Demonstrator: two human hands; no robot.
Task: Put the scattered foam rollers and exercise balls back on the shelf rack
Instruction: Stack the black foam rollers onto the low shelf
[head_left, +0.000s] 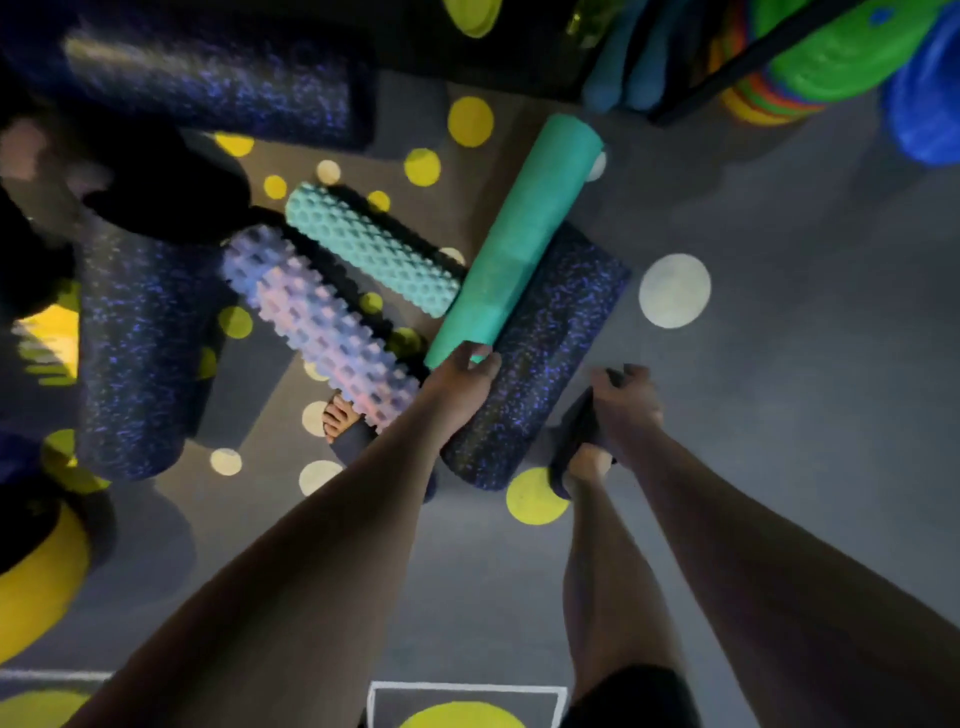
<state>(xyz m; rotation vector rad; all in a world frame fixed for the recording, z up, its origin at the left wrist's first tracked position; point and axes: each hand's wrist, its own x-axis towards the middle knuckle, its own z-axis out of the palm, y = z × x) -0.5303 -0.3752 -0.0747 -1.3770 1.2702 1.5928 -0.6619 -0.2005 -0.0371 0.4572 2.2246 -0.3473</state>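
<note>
1. Head view: the left hand (460, 371) curls its fingers over the near ends of the smooth teal roller (519, 244) and the speckled dark roller (540, 358), which lie side by side on the dotted floor (805, 364).
2. The right hand (626, 402) hangs beside them, fingers loosely curled near a sandal; whether it grips anything is unclear.
3. Two knobbly rollers (322, 322) lie just left; the shelf rack (727, 67) stands at the top edge.
</note>
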